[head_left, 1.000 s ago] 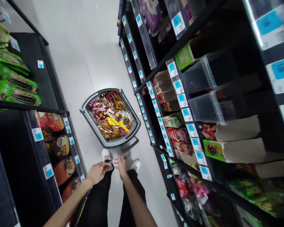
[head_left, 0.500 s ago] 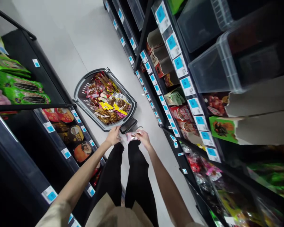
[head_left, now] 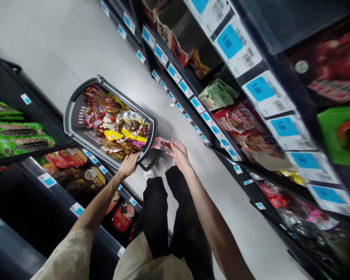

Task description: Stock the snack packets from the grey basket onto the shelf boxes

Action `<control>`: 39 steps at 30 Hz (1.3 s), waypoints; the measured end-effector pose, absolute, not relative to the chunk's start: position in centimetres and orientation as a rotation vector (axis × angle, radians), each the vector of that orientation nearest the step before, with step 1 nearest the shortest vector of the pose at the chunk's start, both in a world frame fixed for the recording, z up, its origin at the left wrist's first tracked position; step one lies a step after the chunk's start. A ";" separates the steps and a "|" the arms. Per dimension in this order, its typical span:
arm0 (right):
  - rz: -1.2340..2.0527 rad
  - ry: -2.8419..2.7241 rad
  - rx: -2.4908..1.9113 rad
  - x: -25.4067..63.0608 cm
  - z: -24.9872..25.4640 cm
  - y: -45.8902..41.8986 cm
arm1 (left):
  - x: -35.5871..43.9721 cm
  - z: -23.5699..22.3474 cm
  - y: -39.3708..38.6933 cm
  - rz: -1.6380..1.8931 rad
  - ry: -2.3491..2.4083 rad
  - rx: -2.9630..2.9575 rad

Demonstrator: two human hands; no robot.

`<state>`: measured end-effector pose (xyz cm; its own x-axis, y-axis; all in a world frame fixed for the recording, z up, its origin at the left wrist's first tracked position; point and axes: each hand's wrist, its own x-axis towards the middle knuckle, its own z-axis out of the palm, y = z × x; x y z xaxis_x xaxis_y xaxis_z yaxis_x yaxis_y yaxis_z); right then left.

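Observation:
A grey shopping basket [head_left: 72,123] stands on the floor before my feet, filled with small packaged snacks [head_left: 124,124]. Over its near rim lie the curled fingers of my left hand [head_left: 128,165], gripping the edge. My right hand [head_left: 179,153] pinches a small clear snack packet [head_left: 164,144] with brown contents, just right of the basket and apart from its rim. The basket's black handle [head_left: 155,162] hangs out at the near end, between my two hands.
Black shelves [head_left: 43,93] with green snack packs and round tubs [head_left: 95,177] run along the left. Shelves with blue-and-white price labels [head_left: 258,91], boxes and bagged goods [head_left: 242,116] line the right. Grey floor [head_left: 84,35] lies between them.
My left hand has moved left onto the basket's near rim. The right hand has raised the packet beside the basket's end. The view has shifted, bringing the right shelves closer.

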<state>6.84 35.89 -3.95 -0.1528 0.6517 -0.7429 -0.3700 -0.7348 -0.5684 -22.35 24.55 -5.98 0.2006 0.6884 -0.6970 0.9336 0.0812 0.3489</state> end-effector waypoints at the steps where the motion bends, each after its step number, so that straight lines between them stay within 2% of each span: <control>1: 1.949 -0.297 -1.370 6.7 -4.6 36.5 | -23.0 -6.3 24.6 -0.400 1.524 1.688; 10: 1.855 -0.390 -1.091 8.1 -8.4 42.8 | -31.0 -8.8 24.9 -0.447 1.442 1.936; 18: 1.668 -0.755 -1.203 7.7 -7.8 43.3 | -38.6 -11.5 26.6 -0.367 1.468 2.004; 23: 1.599 -0.867 -1.178 8.3 -5.8 40.9 | -38.7 -13.0 27.2 -0.211 1.426 2.068; 28: 1.609 -0.889 -1.168 8.8 -2.9 41.5 | -36.5 -12.5 27.7 -0.095 1.377 2.107; 34: 1.413 -1.010 -1.103 4.0 0.7 44.1 | -35.7 -11.8 28.1 -0.037 1.345 2.169; 39: 1.399 -1.113 -1.053 1.5 6.1 45.0 | -35.5 -11.2 28.3 0.004 1.266 2.246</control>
<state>1.52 45.01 6.07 -0.1013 0.9941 -0.0377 -0.1867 -0.0563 -0.9808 -35.47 28.34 -11.23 0.5552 0.7903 -0.2594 0.7885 -0.4008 0.4666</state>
